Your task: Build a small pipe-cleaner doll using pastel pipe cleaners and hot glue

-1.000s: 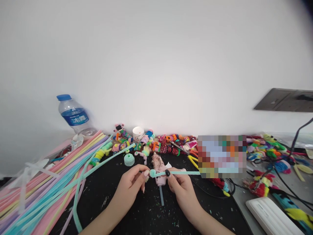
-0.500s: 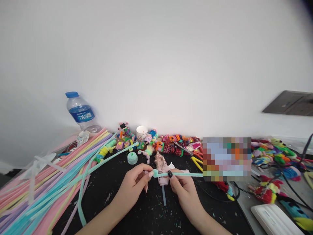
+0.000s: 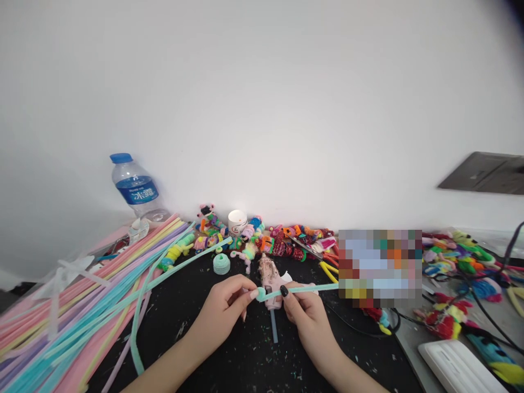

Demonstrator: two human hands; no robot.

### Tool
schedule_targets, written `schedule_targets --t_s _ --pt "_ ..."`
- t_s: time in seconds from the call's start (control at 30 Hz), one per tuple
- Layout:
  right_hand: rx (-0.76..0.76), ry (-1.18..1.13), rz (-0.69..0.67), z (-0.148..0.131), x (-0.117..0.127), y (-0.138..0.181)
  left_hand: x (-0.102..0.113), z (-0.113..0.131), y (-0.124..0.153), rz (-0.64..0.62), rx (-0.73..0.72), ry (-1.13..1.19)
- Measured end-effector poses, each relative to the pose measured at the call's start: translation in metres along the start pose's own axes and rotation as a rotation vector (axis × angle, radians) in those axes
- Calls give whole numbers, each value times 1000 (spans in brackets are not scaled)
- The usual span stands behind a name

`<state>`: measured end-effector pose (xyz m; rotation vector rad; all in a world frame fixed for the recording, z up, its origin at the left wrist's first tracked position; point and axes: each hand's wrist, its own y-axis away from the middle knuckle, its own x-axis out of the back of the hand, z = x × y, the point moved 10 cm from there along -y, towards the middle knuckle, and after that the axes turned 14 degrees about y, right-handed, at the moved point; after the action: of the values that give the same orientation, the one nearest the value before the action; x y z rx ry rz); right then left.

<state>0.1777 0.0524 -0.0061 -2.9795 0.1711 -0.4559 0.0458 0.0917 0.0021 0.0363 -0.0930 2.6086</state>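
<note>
My left hand [image 3: 225, 310] pinches the small curled end of a mint-green pipe cleaner [image 3: 311, 287] between thumb and fingertips. Beside it, my right hand [image 3: 305, 314] grips the same pipe cleaner just to the right of the curl; its straight length runs off to the right. Both hands hover low over a black mat [image 3: 229, 355]. A pink glue gun [image 3: 270, 278] lies on the mat just behind and under the hands.
A sheaf of long pastel pipe cleaners [image 3: 82, 305] fans across the left. A water bottle [image 3: 135, 191] stands at the back left. A rolled green coil [image 3: 221, 264], a white cup [image 3: 237, 221] and several pipe-cleaner figures [image 3: 286, 243] line the wall. Cables and a white box [image 3: 462, 365] lie right.
The view shifted slightly between the first frame and now. Both hands stayed on the pipe cleaner, and its curled end has dipped a little lower toward the mat.
</note>
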Motion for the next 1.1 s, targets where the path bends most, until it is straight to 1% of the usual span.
schedule_targets --t_s 0.23,0.4,0.6,0.83,1.1 --pt "-22 -25 0 10 -1 4 -11 -1 3 -107 1 -37" --pt "-30 -14 -48 9 -6 4 -21 -2 3 -192 32 0" --pt "-17 62 -65 3 -7 5 -26 -5 6 -221 92 15" --pt "27 125 -99 -7 -10 4 -30 -16 11 -262 211 16" --pt "32 175 -157 -5 -16 5 -33 -19 12 -296 245 1"
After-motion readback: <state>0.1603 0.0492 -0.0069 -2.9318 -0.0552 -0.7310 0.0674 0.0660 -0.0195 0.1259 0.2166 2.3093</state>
